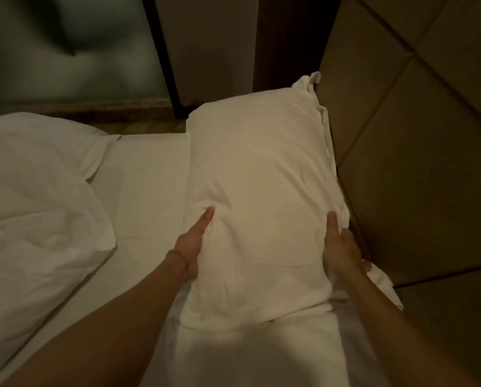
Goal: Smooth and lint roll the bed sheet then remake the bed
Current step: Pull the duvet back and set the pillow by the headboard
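Here, plump white pillow (pixel 259 191) (creased)

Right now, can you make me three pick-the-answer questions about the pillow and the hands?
1. Where is the pillow?
A. beside the padded headboard
B. on the floor
C. under the duvet

2. What colour is the pillow?
A. blue
B. white
C. red

3. What are the hands doing?
A. hanging free
B. waving
C. gripping the pillow

Answers:
1 A, its long edge runs along the tan panels.
2 B, its cover is plain white.
3 C, the left hand and right hand press its two sides.
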`<act>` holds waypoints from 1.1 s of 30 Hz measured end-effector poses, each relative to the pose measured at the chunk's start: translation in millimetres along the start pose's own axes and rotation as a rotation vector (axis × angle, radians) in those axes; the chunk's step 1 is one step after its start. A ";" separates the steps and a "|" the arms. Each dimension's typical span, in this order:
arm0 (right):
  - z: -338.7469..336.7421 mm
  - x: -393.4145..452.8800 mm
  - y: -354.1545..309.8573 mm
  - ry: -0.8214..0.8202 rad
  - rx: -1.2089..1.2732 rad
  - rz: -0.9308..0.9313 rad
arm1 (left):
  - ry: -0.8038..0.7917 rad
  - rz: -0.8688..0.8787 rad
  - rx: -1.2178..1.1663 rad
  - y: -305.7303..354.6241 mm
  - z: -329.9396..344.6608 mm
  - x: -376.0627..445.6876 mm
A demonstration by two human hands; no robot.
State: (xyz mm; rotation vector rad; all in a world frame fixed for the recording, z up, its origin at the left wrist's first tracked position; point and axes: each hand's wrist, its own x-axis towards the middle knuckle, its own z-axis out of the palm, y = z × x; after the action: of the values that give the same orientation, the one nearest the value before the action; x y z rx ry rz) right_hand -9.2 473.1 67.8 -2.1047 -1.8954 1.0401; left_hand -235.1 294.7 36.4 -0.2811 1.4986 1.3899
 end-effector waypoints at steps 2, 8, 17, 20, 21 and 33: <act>3.7 6.0 -0.5 -0.060 0.059 0.012 | 0.206 0.125 0.003 8.4 2.8 -11.3; 7.1 15.1 12.3 -0.009 -0.038 -0.065 | 0.730 0.282 0.334 15.1 -17.0 -17.5; -1.5 39.5 -1.7 -0.059 0.490 0.162 | 0.123 0.720 1.518 23.5 122.6 -9.8; -12.0 40.9 -4.5 0.162 0.490 0.020 | 0.178 0.646 1.511 9.3 125.8 -0.8; -15.1 41.8 -1.9 0.255 0.464 -0.028 | 0.195 0.645 1.514 6.4 126.1 1.5; 14.3 46.6 -107.5 -0.104 0.032 -0.312 | 0.653 0.598 0.903 112.5 120.9 45.8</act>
State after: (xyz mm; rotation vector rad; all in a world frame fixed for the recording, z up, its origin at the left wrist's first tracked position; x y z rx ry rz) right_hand -107.5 533.0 93.9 -1.6929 -2.1501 1.1151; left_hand -277.6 451.0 92.1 0.3537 2.7483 0.9131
